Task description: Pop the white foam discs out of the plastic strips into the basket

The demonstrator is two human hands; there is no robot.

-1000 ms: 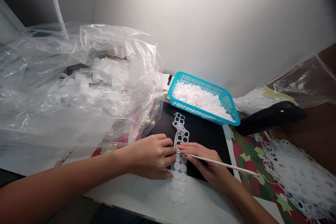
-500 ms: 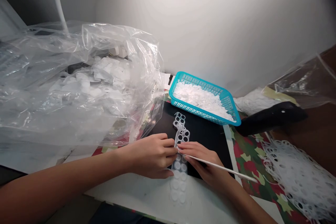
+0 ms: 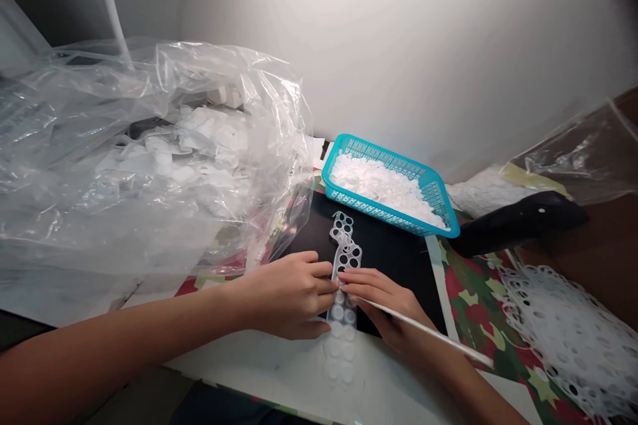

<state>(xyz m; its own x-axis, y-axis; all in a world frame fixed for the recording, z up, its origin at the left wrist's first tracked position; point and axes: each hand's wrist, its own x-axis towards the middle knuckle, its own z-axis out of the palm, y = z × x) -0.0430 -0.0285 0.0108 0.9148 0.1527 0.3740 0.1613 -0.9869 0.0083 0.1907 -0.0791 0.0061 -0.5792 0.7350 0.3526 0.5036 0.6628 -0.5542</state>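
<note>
Left hand [image 3: 286, 295], right hand [image 3: 386, 302], fingers together on one plastic strip [image 3: 345, 259], one white rod [image 3: 428, 332] in the right

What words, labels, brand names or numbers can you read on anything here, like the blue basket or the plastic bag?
No readable text anywhere.
Teal plastic basket: only a pattern of holes, no lettering.
Clear plastic bag: no print visible.
Black handled object: one small white dot, too small to tell whether it is a mark.
</note>
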